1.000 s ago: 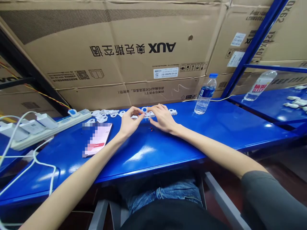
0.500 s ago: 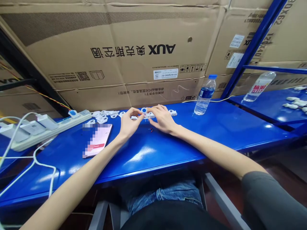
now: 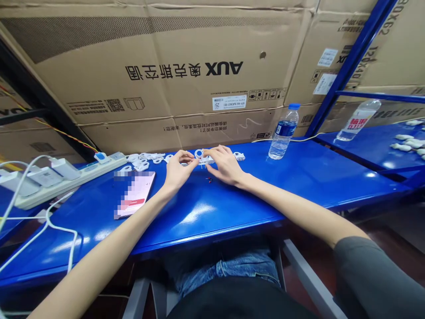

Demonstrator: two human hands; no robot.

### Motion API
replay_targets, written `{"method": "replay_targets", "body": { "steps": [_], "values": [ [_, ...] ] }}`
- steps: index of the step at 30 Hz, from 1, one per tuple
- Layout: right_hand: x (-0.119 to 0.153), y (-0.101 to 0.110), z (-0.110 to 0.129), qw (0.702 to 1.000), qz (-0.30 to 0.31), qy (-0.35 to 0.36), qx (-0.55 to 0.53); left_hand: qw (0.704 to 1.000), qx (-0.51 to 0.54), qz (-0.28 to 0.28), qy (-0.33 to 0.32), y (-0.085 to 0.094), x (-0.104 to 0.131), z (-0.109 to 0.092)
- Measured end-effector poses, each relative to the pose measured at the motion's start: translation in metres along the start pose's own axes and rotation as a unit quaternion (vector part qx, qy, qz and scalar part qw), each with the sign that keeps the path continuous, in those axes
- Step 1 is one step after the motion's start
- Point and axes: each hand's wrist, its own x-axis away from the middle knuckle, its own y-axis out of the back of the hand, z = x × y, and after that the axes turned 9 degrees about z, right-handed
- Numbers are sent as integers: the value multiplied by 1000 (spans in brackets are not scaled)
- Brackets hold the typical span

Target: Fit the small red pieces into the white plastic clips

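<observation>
A white plastic piece with a ring at one end [image 3: 208, 160] is between my hands, just above the blue table. My right hand [image 3: 226, 166] is closed on it from the right, fingers over the top and thumb below. Thin pin-like bits stick down from its near side. My left hand [image 3: 179, 170] is pinched at the ring end, thumb and forefinger close together beside a tiny reddish spot; what they hold is too small to make out. A small red and black part [image 3: 210, 180] lies on the table below. Similar white pieces [image 3: 142, 165] are heaped to the left.
A phone-like pink object [image 3: 141, 190], partly blurred out, lies left of my left hand. Beyond it are a power strip [image 3: 78, 177] with chargers and white cables. A water bottle [image 3: 284, 133] stands right of my hands. Large cartons [image 3: 159, 40] wall off the table's back.
My left hand has shifted very slightly at the ring end of the white piece. My right hand and the other things look the same.
</observation>
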Motion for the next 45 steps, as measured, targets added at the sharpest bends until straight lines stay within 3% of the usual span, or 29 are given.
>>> {"method": "replay_targets", "body": {
  "steps": [7, 15, 18, 23, 25, 28, 30, 33, 38, 45],
  "values": [
    [1, -4, -2, 1000, -10, 5, -7, 999, 28, 16, 21, -1, -4, 9],
    [0, -4, -2, 1000, -13, 6, -20, 988, 104, 36, 110, 1, -5, 6],
    [0, -5, -2, 1000, -4, -5, -20, 992, 81, 35, 88, -1, -4, 6],
    [-3, -8, -8, 1000, 14, -23, -17, 997, -74, -34, 13, -2, 2, 0],
    [-6, -10, -12, 999, 20, -29, -17, 984, -169, 2, -57, 0, 6, -4],
    [-12, -17, -16, 998, 39, -51, -21, 934, -276, 157, -166, 1, 12, -7],
    [-17, -24, -18, 996, 59, -67, -25, 903, -295, 244, -196, 0, 16, -7],
    [-22, -35, -19, 994, 79, -70, -26, 879, -300, 315, -194, -4, 20, -6],
    [-29, -47, -21, 992, 96, -77, -14, 874, -302, 336, -180, -5, 21, -6],
    [-30, -47, -20, 986, 124, -109, -9, 865, -319, 331, -201, -3, 21, -2]
  ]
}}
